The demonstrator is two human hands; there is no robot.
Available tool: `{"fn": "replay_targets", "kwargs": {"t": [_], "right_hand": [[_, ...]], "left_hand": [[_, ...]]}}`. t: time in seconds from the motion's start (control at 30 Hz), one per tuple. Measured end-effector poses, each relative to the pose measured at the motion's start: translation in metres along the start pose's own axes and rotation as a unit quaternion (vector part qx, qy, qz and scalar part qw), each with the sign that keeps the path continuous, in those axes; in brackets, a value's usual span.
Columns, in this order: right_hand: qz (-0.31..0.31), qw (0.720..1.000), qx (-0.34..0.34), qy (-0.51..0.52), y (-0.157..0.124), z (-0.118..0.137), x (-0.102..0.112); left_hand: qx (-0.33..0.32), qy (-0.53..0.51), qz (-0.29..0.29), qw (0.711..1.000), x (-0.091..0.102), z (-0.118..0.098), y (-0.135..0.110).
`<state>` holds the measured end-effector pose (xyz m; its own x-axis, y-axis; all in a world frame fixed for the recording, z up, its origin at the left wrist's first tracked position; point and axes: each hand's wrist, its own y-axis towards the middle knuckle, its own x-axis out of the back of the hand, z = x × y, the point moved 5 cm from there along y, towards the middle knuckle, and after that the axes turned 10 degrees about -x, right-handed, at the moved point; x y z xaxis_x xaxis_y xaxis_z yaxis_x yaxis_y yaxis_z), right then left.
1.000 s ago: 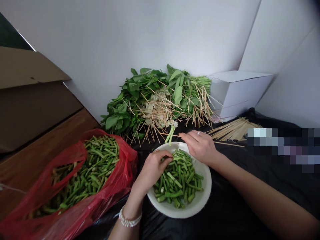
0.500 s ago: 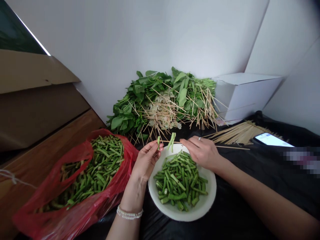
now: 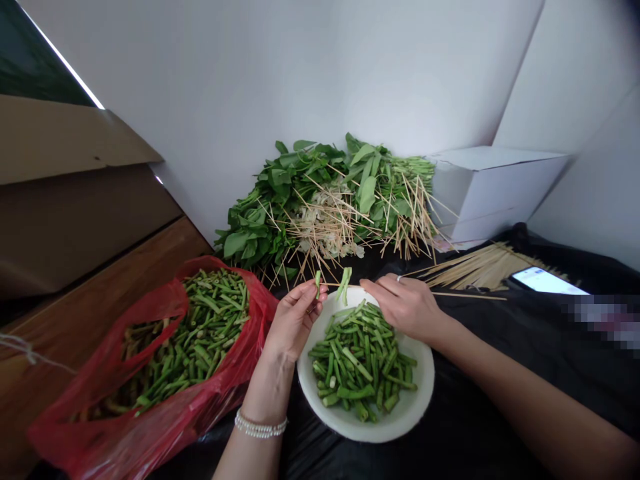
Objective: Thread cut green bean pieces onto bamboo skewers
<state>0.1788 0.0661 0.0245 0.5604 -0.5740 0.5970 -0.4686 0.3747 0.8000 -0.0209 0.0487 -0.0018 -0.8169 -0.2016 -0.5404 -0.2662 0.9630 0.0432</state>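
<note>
A white bowl (image 3: 407, 410) full of cut green bean pieces (image 3: 363, 353) sits on black plastic sheeting in front of me. My left hand (image 3: 293, 320), with a pearl bracelet on its wrist, pinches one bean piece (image 3: 317, 281) upright at the bowl's left rim. My right hand (image 3: 403, 303), wearing a ring, hovers over the bowl's far edge and grips a thin wooden skewer (image 3: 470, 296) that points left and carries bean pieces (image 3: 344, 281) near its tip. The two hands are a few centimetres apart.
A red plastic bag (image 3: 150, 427) of cut beans lies at the left on a wooden surface. Skewered leafy greens (image 3: 320, 200) are piled against the wall. Loose skewers (image 3: 475, 265), a phone (image 3: 545, 281) and a white box (image 3: 490, 183) are at the right.
My left hand has lifted out of the bowl with one bean piece pinched in it and now holds it beside the skewer tip. My right hand has stayed almost still.
</note>
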Motion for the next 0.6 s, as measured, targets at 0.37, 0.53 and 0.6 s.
{"fn": "replay_targets", "kwargs": {"t": [0.37, 0.53, 0.6], "right_hand": [[0.009, 1.000, -0.002, 0.020, -0.001, 0.002, 0.000], [0.008, 1.000, 0.011, 0.025, -0.002, 0.003, -0.002], [0.013, 0.999, 0.016, 0.028, -0.003, 0.003, -0.003]], "left_hand": [[-0.032, 0.060, -0.006, 0.998, 0.001, 0.005, 0.000], [-0.047, 0.086, 0.011, 0.995, 0.000, 0.008, -0.001], [-0.050, 0.102, 0.014, 0.993, 0.001, 0.009, -0.001]]}}
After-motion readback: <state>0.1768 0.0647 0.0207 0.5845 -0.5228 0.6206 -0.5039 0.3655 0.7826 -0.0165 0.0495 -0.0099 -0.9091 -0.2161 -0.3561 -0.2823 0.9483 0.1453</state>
